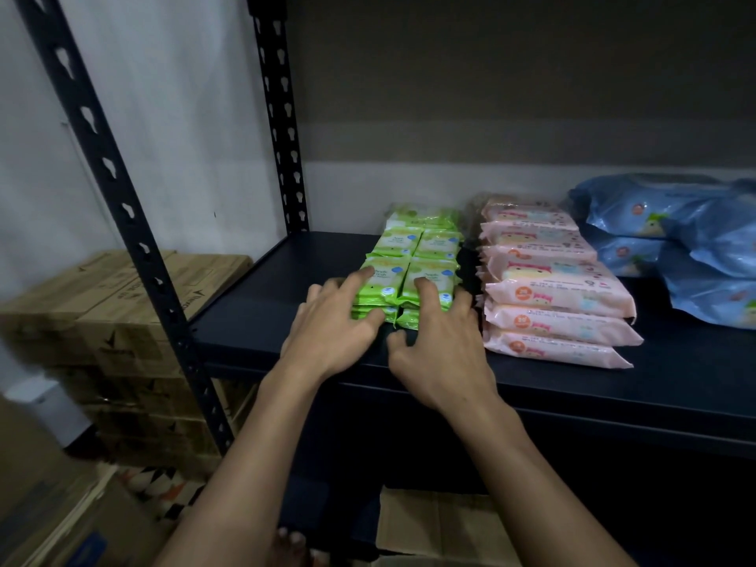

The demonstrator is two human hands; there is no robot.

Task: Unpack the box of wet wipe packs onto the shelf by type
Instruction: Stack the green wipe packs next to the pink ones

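Observation:
Several small green wet wipe packs (pixel 425 249) lie in two rows on the dark shelf (pixel 286 280). My left hand (pixel 333 327) rests on the front left green stack, fingers spread over its top and thumb against its front edge. My right hand (pixel 439 345) touches the front right green stack with straight fingers, thumb in front of the stack. To the right, pink packs (pixel 552 288) lie stacked in a row. Larger blue packs (pixel 675 239) are piled at the far right.
A dark metal upright (pixel 122 206) with keyhole slots stands at the shelf's left front corner. Stacked cardboard boxes (pixel 118 313) sit left of the shelf. An open cardboard box (pixel 442 525) lies below the shelf, near my arms.

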